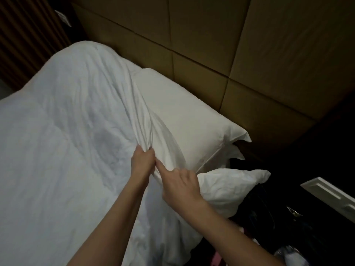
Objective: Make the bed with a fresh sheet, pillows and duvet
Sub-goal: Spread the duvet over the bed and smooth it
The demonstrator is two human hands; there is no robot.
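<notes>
White duvet point(63, 121) covers the bed, top edge bunched into folds running from the headboard point(211, 45) end toward the near side. Left hand point(142, 162) grip is closed on that bunched edge; right hand point(180, 187) fingers pinch the same fold just beside it. Pillow point(184, 116) lies long axis along the headboard, at the bed's right corner.

Both hands, left hand point(142, 162) and right hand point(179, 186), pinch the white duvet point(63, 116) edge beside a pillow point(184, 116).
</notes>
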